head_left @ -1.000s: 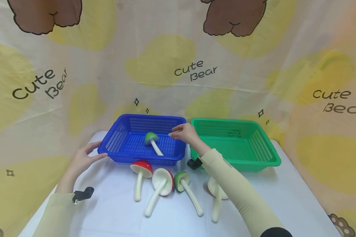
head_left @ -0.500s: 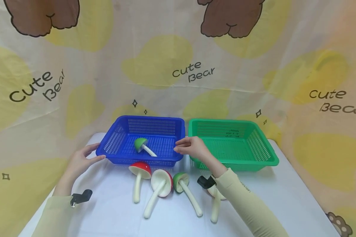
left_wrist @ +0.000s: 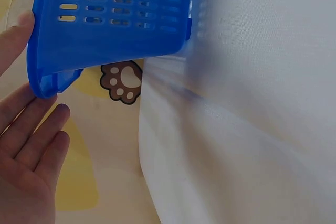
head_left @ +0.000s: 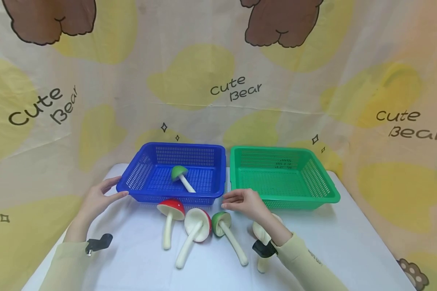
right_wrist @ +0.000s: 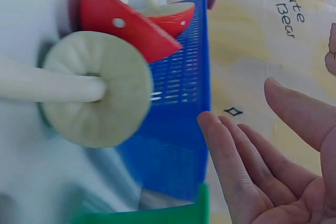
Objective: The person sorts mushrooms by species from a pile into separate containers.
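Observation:
My left hand (head_left: 96,200) holds the near left corner of the blue basket (head_left: 183,199), its rim (left_wrist: 33,51) between thumb and fingers. Inside lies a green-capped toy mushroom (head_left: 179,173). My right hand (head_left: 248,203) is held over the near left corner of the green basket (head_left: 289,203), with nothing between its fingers and thumb. In front of the baskets lie two red-capped mushrooms (head_left: 171,208) and a green-capped mushroom (head_left: 223,221). Another mushroom (head_left: 259,232) is partly hidden under my right wrist. In the right wrist view, a pale mushroom underside (right_wrist: 126,103) is close by.
Both baskets stand side by side at the back of the white-covered table (head_left: 138,258). Behind them hangs a patterned cloth (head_left: 189,81) with "Cute Bear" lettering. A small black wrist camera (head_left: 265,248) sits on the right wrist.
My right hand has moved away from over the blue basket, toward me and slightly right. The green-capped mushroom inside has rolled left, then partly back. My left hand stays at the corner.

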`<state>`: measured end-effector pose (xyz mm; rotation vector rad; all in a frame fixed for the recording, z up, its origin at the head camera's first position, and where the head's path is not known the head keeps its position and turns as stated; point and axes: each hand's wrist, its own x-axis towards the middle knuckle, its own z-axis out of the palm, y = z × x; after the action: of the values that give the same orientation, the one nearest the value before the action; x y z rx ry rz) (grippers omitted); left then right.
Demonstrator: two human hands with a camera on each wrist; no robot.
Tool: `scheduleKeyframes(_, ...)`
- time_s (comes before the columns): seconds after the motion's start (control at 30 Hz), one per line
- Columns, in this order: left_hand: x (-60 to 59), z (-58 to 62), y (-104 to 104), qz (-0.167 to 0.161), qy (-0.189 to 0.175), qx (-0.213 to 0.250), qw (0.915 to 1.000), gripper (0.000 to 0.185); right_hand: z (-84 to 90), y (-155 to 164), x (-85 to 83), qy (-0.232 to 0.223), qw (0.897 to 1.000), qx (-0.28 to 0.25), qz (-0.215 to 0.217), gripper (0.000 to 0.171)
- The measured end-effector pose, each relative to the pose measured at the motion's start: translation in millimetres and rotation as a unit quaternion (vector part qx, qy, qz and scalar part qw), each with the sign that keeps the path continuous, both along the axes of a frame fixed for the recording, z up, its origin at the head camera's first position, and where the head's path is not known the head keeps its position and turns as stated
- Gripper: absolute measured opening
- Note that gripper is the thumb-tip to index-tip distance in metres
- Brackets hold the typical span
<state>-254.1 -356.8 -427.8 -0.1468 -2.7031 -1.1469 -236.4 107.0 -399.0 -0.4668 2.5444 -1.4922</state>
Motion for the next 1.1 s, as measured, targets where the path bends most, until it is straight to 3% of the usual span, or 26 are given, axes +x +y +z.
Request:
scheduleKeyframes(0.37, -1.6, -4.6, -0.5, 0.003, -0.006, 0.003, 1.0, 0.074, -32.5, 19.0, 16.2, -0.026, 0.999, 0.024, -0.003, 0.032)
scheduleKeyframes(0.57, -2.1, -4.7, -1.4, 0.004, -0.003, 0.003, 1.0, 0.074, -45.5, 22.1, 21.6, -0.015, 0.999, 0.039, 0.008, 0.032)
scheduleKeyframes(0.77, -2.0, -5.2, -1.9, 0.006, -0.003, -0.002, 1.0, 0.074, -60.2, 23.6, 26.3, -0.046, 0.998, 0.017, 0.027, 0.033)
scheduleKeyframes(0.9, -2.5, -5.2, -2.7, 0.006, -0.008, 0.006, 0.9999, 0.075, -67.3, 22.9, 27.2, -0.069, 0.997, 0.014, 0.034, 0.03)
scheduleKeyframes(1.1, -2.1, -3.7, -1.9, 0.006, -0.012, 0.005, 0.9999, 0.076, -73.8, 21.8, 26.5, -0.062, 0.997, 0.032, 0.041, 0.025)
